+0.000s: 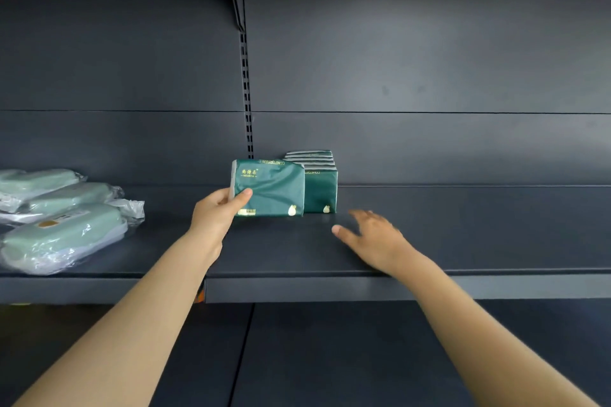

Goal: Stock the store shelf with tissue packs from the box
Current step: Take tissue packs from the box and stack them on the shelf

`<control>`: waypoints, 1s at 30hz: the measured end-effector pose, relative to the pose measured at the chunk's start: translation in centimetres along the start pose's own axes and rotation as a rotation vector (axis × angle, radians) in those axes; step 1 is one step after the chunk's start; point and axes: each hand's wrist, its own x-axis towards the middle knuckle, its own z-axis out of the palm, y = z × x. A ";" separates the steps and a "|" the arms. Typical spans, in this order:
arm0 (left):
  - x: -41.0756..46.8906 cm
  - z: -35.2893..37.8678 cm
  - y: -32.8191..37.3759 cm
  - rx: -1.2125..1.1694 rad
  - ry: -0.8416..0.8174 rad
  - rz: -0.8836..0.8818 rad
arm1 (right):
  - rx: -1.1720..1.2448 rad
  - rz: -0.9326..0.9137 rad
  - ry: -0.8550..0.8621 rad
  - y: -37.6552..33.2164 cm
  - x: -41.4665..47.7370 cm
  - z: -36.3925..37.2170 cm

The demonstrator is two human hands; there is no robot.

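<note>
Looks: the tissue pack [271, 188] is dark green and shiny, with gold writing near the top, a pale strip along the bottom and a small white drop shape in the lower right corner. Its left end is white.
Place: it stands upright in front of the row of packs [320, 187], with its bottom edge down at the shelf [463, 228]. I cannot tell if it rests on the board or hangs just above it.
Left hand [216, 211]: grips the tissue pack at its left end, with the thumb across the front and the other fingers hidden behind.
Right hand [373, 236]: holds nothing. The fingers are spread and the palm faces down, low over the shelf, to the right of the packs. It looks blurry.
Row: more green packs of the same kind stand one behind another, going back toward the dark wall.
Left side: three pale green bundles [62, 228] in clear wrap lie flat on the shelf, well apart from the tissue packs.
Post [247, 92]: thin, with small slots. It runs up the wall behind the packs.
</note>
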 end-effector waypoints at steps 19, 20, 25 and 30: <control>3.9 6.5 -2.3 0.709 -0.083 0.084 | -0.079 0.027 0.037 0.1 -1.0 1.3; 4.0 6.6 -2.4 0.717 -0.080 0.085 | -0.077 0.030 0.038 0.1 -1.0 1.4; 3.9 6.7 -2.5 0.766 -0.056 0.113 | -0.084 0.030 0.053 0.3 -0.8 1.5; 3.7 6.3 -2.2 0.814 -0.102 0.116 | -0.080 0.035 0.049 0.2 -0.7 1.5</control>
